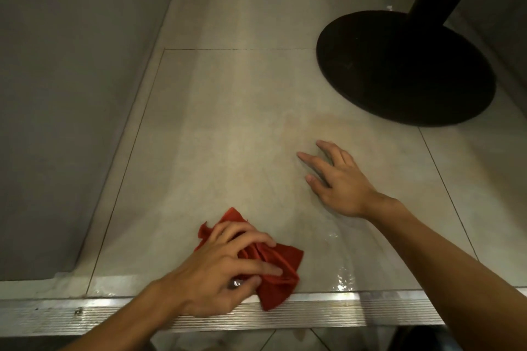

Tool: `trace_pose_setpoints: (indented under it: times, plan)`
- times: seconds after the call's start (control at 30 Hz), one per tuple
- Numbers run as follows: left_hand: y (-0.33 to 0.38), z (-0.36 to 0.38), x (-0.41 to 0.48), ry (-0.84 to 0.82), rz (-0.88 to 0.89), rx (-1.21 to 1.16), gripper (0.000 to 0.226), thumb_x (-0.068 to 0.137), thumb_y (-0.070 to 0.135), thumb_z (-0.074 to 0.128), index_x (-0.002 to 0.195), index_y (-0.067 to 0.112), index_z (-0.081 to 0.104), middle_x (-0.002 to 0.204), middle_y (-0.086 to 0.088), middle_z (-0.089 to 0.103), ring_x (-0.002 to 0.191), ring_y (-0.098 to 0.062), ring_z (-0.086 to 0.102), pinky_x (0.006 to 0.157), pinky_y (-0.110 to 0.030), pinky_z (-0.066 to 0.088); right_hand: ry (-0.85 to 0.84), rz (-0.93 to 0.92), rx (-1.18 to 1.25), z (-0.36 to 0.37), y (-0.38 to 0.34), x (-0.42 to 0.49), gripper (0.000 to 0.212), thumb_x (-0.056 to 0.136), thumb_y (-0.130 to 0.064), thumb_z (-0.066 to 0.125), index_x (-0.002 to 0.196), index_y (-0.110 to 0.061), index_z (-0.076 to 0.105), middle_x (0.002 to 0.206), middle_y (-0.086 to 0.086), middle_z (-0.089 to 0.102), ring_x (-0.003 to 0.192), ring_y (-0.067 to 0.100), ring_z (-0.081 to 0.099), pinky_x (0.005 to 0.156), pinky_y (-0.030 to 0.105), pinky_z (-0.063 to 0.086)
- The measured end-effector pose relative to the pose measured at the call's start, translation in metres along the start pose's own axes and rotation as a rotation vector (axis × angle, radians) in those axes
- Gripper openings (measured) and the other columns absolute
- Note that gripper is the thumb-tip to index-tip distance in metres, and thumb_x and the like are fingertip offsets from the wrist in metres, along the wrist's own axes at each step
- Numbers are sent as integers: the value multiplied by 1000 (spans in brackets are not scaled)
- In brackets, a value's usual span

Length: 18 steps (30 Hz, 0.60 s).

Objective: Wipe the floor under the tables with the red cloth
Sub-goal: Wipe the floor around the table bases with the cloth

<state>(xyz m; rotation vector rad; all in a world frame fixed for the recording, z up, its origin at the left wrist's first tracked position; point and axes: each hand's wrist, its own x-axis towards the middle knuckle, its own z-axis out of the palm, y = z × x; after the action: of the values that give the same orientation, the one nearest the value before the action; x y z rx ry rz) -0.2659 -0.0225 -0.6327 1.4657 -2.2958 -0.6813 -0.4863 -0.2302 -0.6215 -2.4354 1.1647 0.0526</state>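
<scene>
The red cloth (281, 271) lies crumpled on the pale tiled floor (228, 122), at the near edge of a tile, and one corner of it hangs over the ribbed metal strip (328, 310) of the step. The left hand (222, 271) is on top of it, fingers bent and spread, gripping the bunched fabric against the floor. The right hand (339, 182) holds nothing and rests flat on the wet tile with straight, spread fingers, well apart from the cloth, near the round black table base (399, 71).
</scene>
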Motion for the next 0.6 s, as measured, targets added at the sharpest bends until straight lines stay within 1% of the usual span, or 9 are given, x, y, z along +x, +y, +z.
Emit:
trace_pose_setpoints:
  times: [0.07,0.17,0.3,0.37,0.53,0.6]
  plan:
    - [-14,-8,9,38,-41,6,33,91,39,60,122,51,60,141,26,38,132,-12,33,110,-38,24,0,2,6,0,2,1,51,100,-48,35,149,-45,22,161,-2,3,148,22,-2,121,38,6]
    - [-38,-17,35,150,-139,57,32,90,41,57,120,51,61,138,22,43,126,-13,37,108,-41,25,-2,6,-1,-1,6,1,51,100,-50,33,150,-46,20,162,-3,2,148,21,-5,120,38,4]
    - [-65,-30,78,255,-269,102,34,87,46,49,117,52,62,134,23,46,120,-9,36,104,-35,20,-7,-5,10,-3,5,-1,51,100,-49,33,150,-44,21,162,-4,1,148,20,-6,119,36,2]
    - [-77,-37,99,281,-320,108,36,85,49,46,117,53,62,133,23,47,122,-10,36,103,-31,18,-3,-14,10,-5,6,0,51,100,-49,35,150,-44,22,162,-3,2,148,20,-5,119,36,3]
    - [-98,-52,156,313,-430,150,39,85,49,43,121,53,57,134,20,46,125,-16,34,99,-30,15,0,-14,-3,-6,9,0,52,99,-51,36,149,-45,23,162,-6,2,148,18,-4,117,31,2]
    - [-101,-54,180,293,-452,167,42,86,49,40,125,50,56,137,17,45,126,-19,31,101,-34,17,9,-16,4,-6,8,-1,52,99,-50,36,149,-44,24,162,-6,2,148,18,-4,118,32,2]
